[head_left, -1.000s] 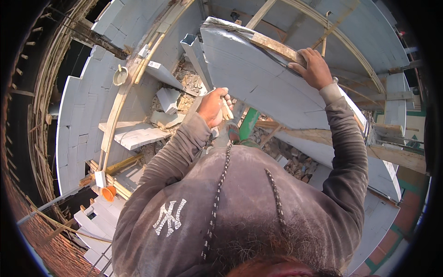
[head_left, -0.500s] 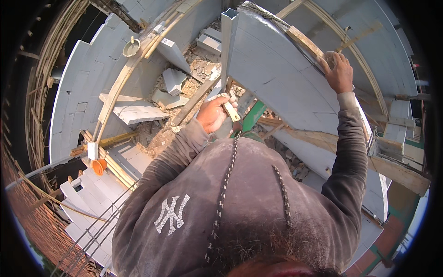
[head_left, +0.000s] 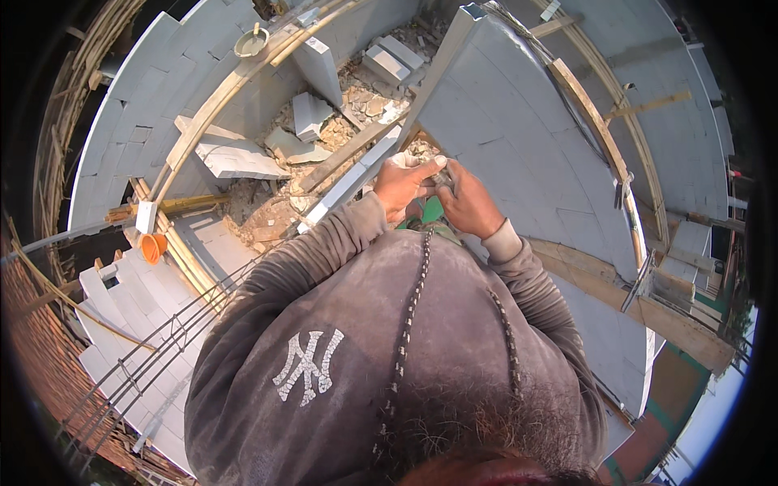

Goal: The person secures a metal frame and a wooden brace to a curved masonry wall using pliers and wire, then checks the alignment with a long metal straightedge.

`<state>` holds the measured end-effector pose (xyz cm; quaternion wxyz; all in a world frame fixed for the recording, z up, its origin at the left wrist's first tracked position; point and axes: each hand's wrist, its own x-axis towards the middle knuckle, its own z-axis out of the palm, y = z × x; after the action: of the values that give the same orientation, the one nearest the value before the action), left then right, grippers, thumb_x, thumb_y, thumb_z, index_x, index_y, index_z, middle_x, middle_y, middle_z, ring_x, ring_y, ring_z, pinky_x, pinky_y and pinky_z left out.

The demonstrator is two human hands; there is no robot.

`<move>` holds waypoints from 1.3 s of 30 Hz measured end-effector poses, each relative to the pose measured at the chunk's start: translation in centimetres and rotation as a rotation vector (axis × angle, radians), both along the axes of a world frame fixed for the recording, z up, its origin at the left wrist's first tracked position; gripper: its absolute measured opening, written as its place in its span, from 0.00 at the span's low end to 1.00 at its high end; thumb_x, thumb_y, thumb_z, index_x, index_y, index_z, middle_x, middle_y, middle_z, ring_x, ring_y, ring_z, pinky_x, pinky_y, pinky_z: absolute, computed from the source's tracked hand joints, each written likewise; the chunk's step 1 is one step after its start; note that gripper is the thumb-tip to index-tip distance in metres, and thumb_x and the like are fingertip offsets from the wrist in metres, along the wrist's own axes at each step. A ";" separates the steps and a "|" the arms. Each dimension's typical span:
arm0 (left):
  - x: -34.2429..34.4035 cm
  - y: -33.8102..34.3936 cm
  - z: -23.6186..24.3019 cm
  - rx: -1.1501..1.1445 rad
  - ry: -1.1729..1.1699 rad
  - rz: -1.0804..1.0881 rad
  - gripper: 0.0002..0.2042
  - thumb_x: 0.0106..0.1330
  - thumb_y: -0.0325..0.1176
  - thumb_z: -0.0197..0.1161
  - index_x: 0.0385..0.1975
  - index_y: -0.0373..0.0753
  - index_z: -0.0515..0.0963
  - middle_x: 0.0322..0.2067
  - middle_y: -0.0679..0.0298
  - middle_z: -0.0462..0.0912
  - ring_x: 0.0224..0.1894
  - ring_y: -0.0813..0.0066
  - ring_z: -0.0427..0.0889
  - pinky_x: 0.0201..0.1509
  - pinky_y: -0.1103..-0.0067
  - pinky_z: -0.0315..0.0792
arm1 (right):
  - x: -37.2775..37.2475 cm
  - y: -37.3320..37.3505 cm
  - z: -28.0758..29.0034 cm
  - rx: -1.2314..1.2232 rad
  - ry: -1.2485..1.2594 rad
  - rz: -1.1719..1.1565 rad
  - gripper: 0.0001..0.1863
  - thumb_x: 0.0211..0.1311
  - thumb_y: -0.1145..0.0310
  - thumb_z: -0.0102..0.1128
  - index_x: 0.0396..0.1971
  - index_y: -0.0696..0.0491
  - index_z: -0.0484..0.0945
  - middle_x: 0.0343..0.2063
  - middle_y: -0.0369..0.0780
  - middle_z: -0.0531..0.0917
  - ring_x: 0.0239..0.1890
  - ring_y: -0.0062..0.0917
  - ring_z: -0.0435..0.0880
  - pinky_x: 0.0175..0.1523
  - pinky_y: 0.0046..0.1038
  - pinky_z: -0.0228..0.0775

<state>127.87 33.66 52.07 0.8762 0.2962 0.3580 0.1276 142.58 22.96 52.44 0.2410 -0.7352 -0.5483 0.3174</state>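
Observation:
Close together in front of my chest, my left hand [head_left: 403, 185] and my right hand [head_left: 470, 201] meet with fingers curled and thumbs brought near each other. Between the fingertips is something small and pale, too hidden to name. Behind my left hand runs a long hollow metal bar [head_left: 442, 65], slanting from the wall's near corner down toward the lower left. To the right of my right hand stands a grey block wall [head_left: 519, 138], with a wooden batten [head_left: 585, 113] along its top edge.
Rubble [head_left: 377, 105] and pale blocks [head_left: 312, 113] lie below at centre left. A mortar bucket [head_left: 251, 42] sits on the left wall's timber, and an orange container [head_left: 151, 247] is lower left. Steel rebar [head_left: 154, 356] crosses at left; a timber beam [head_left: 681, 328] juts at right.
My right hand has left the batten on the wall top and come in beside my left hand. The pale-handled tool in my left hand no longer shows. The metal bar now appears more slanted.

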 end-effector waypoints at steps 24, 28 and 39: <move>-4.4 -1.4 -4.2 0.681 -0.067 -0.426 0.08 0.72 0.33 0.65 0.42 0.35 0.81 0.33 0.68 0.82 0.35 0.85 0.77 0.40 0.80 0.73 | -1.3 -1.7 9.5 -0.275 0.801 -0.212 0.09 0.62 0.71 0.71 0.40 0.55 0.82 0.30 0.29 0.82 0.32 0.13 0.78 0.39 0.21 0.69; -5.5 0.1 -4.2 0.731 0.077 -0.481 0.07 0.74 0.34 0.63 0.38 0.36 0.79 0.32 0.69 0.81 0.36 0.84 0.78 0.41 0.80 0.74 | 0.3 -0.8 13.9 -0.311 0.725 -0.160 0.10 0.58 0.67 0.74 0.33 0.54 0.82 0.26 0.30 0.81 0.29 0.14 0.75 0.35 0.21 0.66; -6.4 3.0 -6.5 0.716 0.068 -0.307 0.07 0.76 0.30 0.59 0.43 0.33 0.77 0.38 0.64 0.84 0.40 0.80 0.83 0.48 0.79 0.79 | 2.5 1.5 22.4 -0.337 0.173 0.122 0.20 0.62 0.56 0.73 0.38 0.60 0.83 0.24 0.37 0.81 0.27 0.26 0.78 0.34 0.31 0.70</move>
<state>121.42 36.69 45.62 0.7140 0.6375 0.2710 0.1021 145.06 24.49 74.84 0.1412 -0.7006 -0.5080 0.4809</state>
